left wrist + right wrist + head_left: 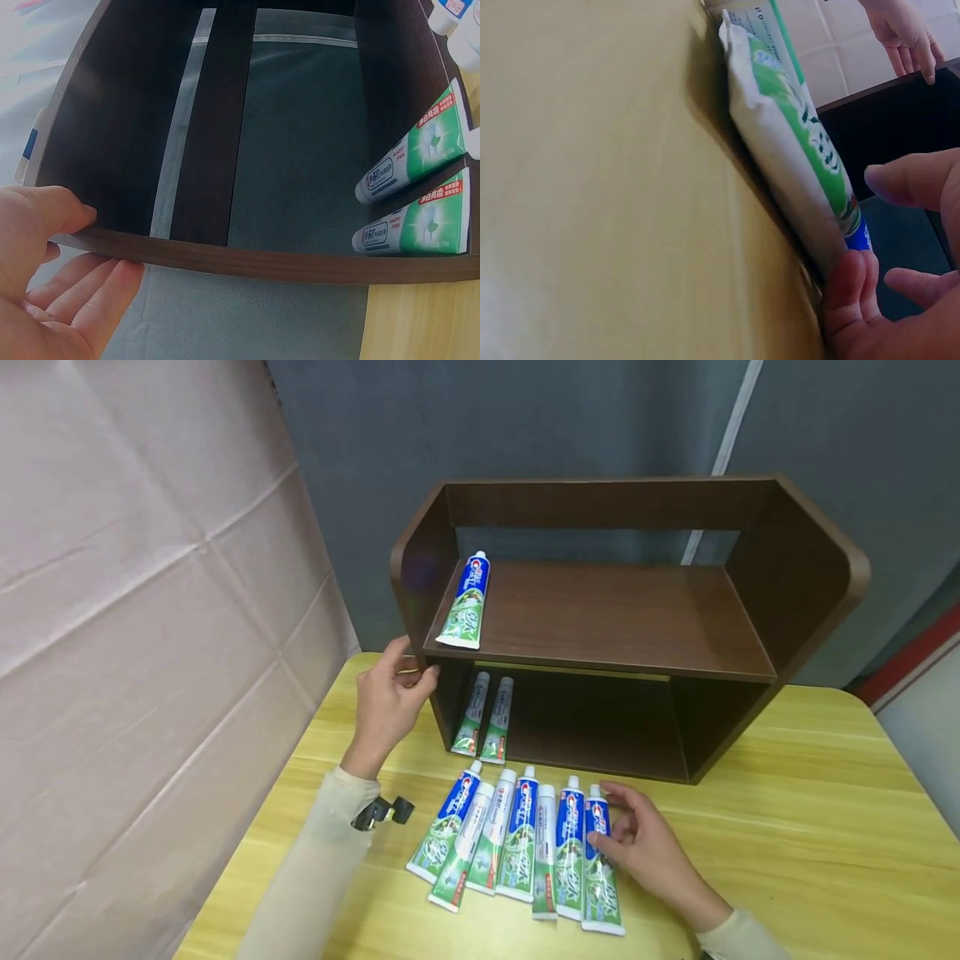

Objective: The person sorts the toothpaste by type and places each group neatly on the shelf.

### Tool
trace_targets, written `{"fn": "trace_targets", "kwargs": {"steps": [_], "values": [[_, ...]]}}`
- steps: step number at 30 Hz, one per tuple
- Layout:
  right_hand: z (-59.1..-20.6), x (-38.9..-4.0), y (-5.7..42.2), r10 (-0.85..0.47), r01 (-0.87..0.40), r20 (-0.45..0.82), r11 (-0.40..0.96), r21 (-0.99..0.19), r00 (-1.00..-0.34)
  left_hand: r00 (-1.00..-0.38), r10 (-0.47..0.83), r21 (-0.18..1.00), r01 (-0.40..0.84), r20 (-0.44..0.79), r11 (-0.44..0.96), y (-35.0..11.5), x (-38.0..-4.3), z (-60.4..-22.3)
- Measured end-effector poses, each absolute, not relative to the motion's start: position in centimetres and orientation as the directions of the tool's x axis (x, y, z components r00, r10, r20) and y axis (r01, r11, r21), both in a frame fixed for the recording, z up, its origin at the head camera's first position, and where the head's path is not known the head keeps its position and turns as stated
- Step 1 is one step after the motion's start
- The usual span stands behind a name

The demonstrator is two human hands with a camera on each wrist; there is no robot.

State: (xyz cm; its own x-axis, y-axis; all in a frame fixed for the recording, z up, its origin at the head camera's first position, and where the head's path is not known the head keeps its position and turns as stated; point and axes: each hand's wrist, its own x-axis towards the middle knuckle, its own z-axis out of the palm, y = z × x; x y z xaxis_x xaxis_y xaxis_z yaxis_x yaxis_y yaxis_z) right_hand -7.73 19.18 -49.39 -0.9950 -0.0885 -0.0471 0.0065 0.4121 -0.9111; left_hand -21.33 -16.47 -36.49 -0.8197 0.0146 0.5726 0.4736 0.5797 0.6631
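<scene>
My left hand [390, 697] grips the left side panel of a dark brown two-tier shelf [622, 618], thumb on the inner face and fingers outside, as the left wrist view shows. My right hand [648, 847] is at the rightmost blue-and-green toothpaste tube [600, 881], which lies on the table. In the right wrist view, fingertips [847, 281] touch the edge of this tube, while the thumb [904, 180] stands apart above it. The tube ends a row of several toothpaste tubes, some blue and green, others white and green, such as this one [543, 856].
One blue-and-green tube [468, 602] lies on the upper board's left end. Two white-and-green tubes, one further left [472, 714] and one beside it [497, 720], lie in the lower compartment. The yellow wood-grain table [802, 835] meets a pale draped wall covering [150, 610] on the left.
</scene>
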Motion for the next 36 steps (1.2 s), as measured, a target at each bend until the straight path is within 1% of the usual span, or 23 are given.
{"fn": "trace_targets", "kwargs": {"steps": [4,10,19,27,32,36], "values": [[-49.50,-7.69,19.26,-0.117,0.025,-0.091,0.472,-0.881,-0.989,-0.822,0.009,0.668,0.469,0.570,0.577,-16.50,-21.30,-36.45],[-49.18,-7.54,19.66,-0.185,-0.018,-0.106,0.566,-0.824,-0.977,-0.822,0.005,0.668,0.466,0.569,0.580,-16.50,-21.25,-36.34],[-49.31,-7.49,19.75,-0.188,-0.012,-0.110,0.548,-0.836,-0.976,-0.823,0.008,0.673,0.470,0.568,0.571,-16.41,-21.15,-36.40],[-49.45,-7.30,19.58,-0.171,-0.028,-0.087,0.577,-0.816,-0.982,-0.827,-0.003,0.678,0.459,0.562,0.575,-16.47,-21.18,-36.48],[-49.39,-7.22,19.53,-0.163,-0.012,-0.104,0.588,-0.809,-0.981,-0.828,-0.001,0.677,0.458,0.561,0.577,-16.45,-21.14,-36.43],[-49.33,-7.20,19.42,-0.150,0.018,-0.125,0.570,-0.821,-0.981,-0.824,0.004,0.675,0.466,0.566,0.572,-16.35,-21.17,-36.42]]}}
